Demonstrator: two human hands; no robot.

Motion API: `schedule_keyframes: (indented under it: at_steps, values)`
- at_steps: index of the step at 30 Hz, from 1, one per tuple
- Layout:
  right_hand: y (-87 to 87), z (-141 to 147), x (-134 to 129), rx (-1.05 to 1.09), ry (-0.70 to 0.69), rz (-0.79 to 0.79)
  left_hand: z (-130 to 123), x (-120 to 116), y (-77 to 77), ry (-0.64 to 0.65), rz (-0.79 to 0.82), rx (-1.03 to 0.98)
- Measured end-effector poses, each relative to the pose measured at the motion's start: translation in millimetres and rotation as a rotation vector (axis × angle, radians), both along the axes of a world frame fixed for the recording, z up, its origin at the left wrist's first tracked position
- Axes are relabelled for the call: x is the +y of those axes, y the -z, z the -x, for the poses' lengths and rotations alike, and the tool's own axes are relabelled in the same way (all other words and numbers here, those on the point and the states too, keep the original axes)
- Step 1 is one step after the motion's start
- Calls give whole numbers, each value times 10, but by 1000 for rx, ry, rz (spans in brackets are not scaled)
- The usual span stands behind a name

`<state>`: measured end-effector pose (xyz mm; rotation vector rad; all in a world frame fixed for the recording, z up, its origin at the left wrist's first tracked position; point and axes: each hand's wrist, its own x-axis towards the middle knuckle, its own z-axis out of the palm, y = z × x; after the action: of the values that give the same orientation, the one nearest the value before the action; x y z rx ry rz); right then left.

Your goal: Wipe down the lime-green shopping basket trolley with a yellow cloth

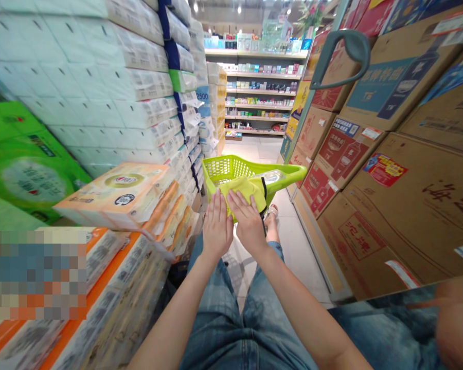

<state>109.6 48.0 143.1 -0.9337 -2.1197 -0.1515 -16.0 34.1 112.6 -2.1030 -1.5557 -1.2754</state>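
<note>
Both of my hands lie side by side on a yellow cloth (256, 191) with black edging, at the near rim of a lime-green plastic shopping basket (229, 167). My left hand (217, 226) is flat, its fingers stretched forward over the cloth's left part. Beside it, my right hand (247, 222) has its fingers extended and slightly spread, resting on the cloth's middle. Neither hand is wrapped around anything. Perforated walls show on the basket's far and left sides, and a long tapered part points right. What lies under the cloth is hidden.
Stacked tissue packs (142, 82) line the left, with orange-and-white packs (116, 192) lower and closer. Cardboard cartons (389, 205) are piled on the right, behind a grey-green handle (341, 59). Shelves of small goods (260, 87) stand ahead. Another person's denim-clad leg (386, 329) appears at lower right.
</note>
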Motion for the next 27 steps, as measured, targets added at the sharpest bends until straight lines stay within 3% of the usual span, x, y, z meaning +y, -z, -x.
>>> schedule_keyframes:
  at_steps: [3,7,11,15,18,23,27]
  values:
    - [15,-280,147,-29,35,-30,-3,-3,-1,5,-8,10]
    - [41,-581,326,94,166,-50,-17,-9,-3,7,-10,8]
    - [30,-325,190,199,224,9,-36,-10,3,-9,-19,-7]
    - [6,-2,-25,85,70,39,-45,8,26,-25,-23,-10]
    - [5,-141,29,-17,-5,10,-59,29,48,-19,-33,-23]
    - [21,-551,278,97,155,-44,-87,38,51,16,-35,-45]
    - [28,-272,145,143,180,9,-75,30,40,8,-28,-54]
